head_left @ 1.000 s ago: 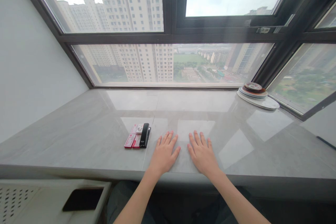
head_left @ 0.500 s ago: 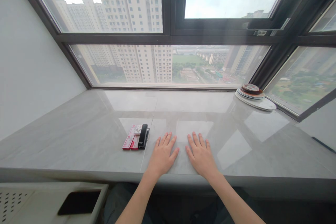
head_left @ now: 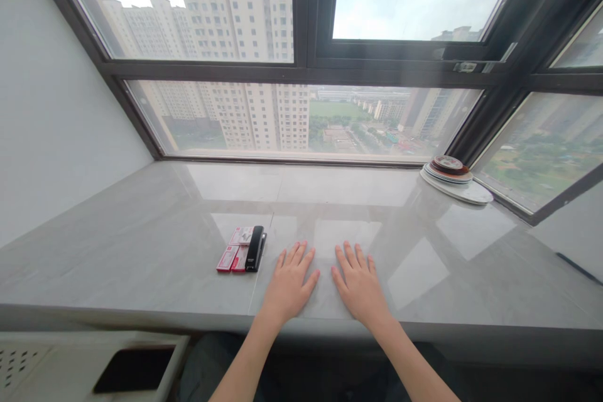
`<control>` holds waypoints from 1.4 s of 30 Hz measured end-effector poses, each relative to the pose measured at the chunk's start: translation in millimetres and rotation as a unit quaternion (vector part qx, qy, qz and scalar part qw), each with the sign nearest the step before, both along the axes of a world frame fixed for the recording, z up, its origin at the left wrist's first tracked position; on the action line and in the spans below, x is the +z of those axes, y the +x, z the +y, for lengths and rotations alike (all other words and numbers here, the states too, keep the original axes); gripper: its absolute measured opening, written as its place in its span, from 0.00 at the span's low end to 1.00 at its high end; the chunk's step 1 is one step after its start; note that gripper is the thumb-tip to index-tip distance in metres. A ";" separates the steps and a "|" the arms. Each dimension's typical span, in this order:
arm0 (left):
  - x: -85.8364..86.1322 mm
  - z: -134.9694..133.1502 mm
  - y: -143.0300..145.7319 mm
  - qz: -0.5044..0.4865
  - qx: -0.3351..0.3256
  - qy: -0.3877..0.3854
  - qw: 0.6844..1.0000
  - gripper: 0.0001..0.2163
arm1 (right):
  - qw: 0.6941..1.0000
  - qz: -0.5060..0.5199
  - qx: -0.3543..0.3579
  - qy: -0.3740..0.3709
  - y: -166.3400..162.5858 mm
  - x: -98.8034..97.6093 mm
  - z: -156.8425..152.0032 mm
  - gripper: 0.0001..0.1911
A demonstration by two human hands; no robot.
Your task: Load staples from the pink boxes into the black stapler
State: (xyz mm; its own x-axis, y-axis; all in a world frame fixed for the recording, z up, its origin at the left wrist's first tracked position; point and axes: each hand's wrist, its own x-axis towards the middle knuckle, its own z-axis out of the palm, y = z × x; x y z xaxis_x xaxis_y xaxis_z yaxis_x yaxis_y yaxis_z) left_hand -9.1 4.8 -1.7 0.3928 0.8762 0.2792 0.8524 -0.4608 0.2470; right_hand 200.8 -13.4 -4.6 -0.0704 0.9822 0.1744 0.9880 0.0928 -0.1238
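Note:
My left hand [head_left: 287,281] lies palm down on the grey stone sill [head_left: 141,245], fingers stretched out and holding nothing. Just to its right, my right hand [head_left: 358,282] lies flat the same way, fingers spread. A black stapler [head_left: 255,248] sits a little to the left of my left hand, apart from it. Beside and under the stapler lie small red staple boxes [head_left: 232,257] and a white-and-red box [head_left: 241,235].
A stack of round plates [head_left: 453,177] stands at the back right corner by the window. The large window [head_left: 301,56] runs along the far edge. A white perforated surface with a dark phone-like slab [head_left: 127,369] lies below the sill at lower left.
Both hands stay flat in the same pose. The view has shifted slightly, so everything sits a little lower and to the left in the picture.

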 end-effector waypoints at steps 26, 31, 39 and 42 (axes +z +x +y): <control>1.5 -1.8 -0.4 -0.006 -0.001 0.000 1.000 0.25 | 1.000 -0.013 -0.026 -0.007 -8.2 0.3 -5.5 0.33; 0.9 -2.7 -0.8 -0.005 -0.001 0.000 1.000 0.24 | 1.000 -0.014 -0.021 0.003 -8.3 -2.5 -6.0 0.32; -1.1 -4.8 -2.7 -0.004 -0.005 0.001 1.000 0.25 | 1.000 -0.021 -0.020 0.004 -7.1 -2.3 -7.5 0.32; -2.8 -4.5 -3.3 0.000 -0.008 0.000 1.000 0.25 | 1.000 -0.016 -0.023 0.005 -6.8 -2.4 -7.8 0.32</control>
State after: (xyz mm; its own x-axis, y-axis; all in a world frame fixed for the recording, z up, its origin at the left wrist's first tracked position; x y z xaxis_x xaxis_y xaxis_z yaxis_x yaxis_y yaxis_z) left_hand -12.4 0.3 -4.5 0.4065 0.8703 0.2782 0.8453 -0.4738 0.2470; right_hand 193.9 -21.2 -7.0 -0.0307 0.9829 0.1818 0.9947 0.0478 -0.0908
